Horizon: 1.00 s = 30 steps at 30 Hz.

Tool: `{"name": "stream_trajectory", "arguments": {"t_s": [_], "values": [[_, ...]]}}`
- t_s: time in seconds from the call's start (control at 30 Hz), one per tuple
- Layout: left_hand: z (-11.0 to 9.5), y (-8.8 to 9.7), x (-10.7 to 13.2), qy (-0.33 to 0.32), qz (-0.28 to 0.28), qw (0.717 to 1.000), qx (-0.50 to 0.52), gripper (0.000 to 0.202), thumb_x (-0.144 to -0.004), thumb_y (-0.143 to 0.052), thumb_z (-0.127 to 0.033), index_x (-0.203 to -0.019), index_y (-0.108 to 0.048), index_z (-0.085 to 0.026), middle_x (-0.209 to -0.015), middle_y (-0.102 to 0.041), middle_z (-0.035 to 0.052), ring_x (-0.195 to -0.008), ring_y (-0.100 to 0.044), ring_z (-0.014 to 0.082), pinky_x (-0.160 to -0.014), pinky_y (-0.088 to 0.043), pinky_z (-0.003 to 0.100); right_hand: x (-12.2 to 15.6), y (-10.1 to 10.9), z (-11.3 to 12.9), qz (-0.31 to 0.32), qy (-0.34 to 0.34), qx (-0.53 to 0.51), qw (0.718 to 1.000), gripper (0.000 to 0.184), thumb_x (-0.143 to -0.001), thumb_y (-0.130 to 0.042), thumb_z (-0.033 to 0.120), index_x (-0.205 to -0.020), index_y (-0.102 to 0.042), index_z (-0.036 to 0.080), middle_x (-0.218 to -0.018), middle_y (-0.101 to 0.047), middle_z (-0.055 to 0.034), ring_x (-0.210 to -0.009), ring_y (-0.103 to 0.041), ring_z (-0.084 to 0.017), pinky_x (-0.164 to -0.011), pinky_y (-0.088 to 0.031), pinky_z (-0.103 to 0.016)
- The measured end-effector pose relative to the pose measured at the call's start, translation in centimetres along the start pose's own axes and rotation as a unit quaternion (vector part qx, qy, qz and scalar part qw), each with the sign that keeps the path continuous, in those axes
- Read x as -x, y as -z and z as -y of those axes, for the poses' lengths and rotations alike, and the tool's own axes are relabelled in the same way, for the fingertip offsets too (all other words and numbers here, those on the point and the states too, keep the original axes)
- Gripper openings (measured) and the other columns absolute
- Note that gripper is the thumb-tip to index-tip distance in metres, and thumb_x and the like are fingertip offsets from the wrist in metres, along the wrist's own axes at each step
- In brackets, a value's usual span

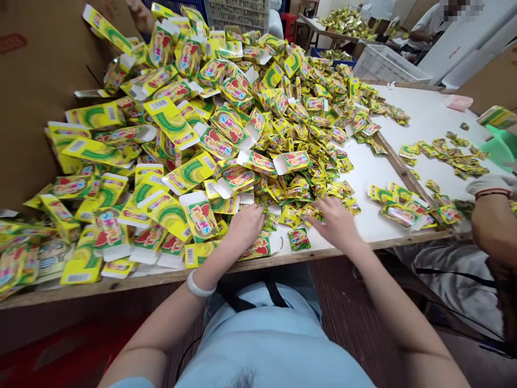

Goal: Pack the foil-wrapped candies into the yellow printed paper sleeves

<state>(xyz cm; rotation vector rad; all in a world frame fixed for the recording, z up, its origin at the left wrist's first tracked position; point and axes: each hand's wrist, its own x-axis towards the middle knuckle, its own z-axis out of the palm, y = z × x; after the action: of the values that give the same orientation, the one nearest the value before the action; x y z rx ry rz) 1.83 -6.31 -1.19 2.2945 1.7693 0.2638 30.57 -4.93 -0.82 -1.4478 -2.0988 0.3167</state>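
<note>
A packet (299, 239) near the front edge of the surface (365, 175) could now be swept off by the loosely spread right hand (336, 222), any grip by the left hand (245, 229) hidden.

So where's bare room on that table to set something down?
One white patch lies between the sachet pile and the wooden strip; another beyond the strip, between loose sachets and the pink item. Left of the left hand, boxes crowd.
</note>
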Motion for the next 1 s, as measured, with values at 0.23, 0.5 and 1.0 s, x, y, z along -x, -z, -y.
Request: {"name": "stream_trajectory", "arguments": {"t_s": [0.23,0.5,1.0], "values": [[1.0,0.2,1.2,0.07,-0.107,0.902,0.413,0.026,-0.092,-0.05,-0.038,-0.081,-0.061,-0.017,-0.067,-0.057,-0.0001,-0.064,-0.058,0.0167,-0.062,-0.052,0.029,-3.5,-5.4,4.5,0.077,0.026,0.011,0.997,0.018,-0.083,-0.071,0.032,-0.076,-0.058,0.022,-0.088,-0.063,-0.0105,-0.093,-0.056,-0.029,-0.079,-0.047,-0.04],[-3.4,-1.0,0.5,0.126,-0.111,0.688,0.706,0.044,-0.076,-0.067,-0.061,-0.078,-0.055,-0.019,-0.064,-0.05,-0.0042,-0.061,-0.052,0.013,-0.061,-0.054,0.029,-0.8,-6.7,7.1,-0.124,-0.128,-0.453,0.874,0.026,-0.084,-0.071,0.043,-0.084,-0.057,0.022,-0.103,-0.061,-0.0038,-0.092,-0.061,-0.016,-0.075,-0.048,-0.028],[-3.4,-0.8,1.1,-0.022,-0.192,0.879,0.436,0.036,-0.099,-0.046,-0.045,-0.092,-0.069,-0.019,-0.12,-0.056,0.0106,-0.119,-0.052,0.0239,-0.106,-0.04,0.039,-1.0,-3.7,9.0,0.098,-0.125,-0.554,0.817,0.042,-0.069,-0.083,0.043,-0.1,-0.061,0.026,-0.084,-0.066,0.0018,-0.07,-0.065,-0.015,-0.06,-0.059,-0.029]]}}
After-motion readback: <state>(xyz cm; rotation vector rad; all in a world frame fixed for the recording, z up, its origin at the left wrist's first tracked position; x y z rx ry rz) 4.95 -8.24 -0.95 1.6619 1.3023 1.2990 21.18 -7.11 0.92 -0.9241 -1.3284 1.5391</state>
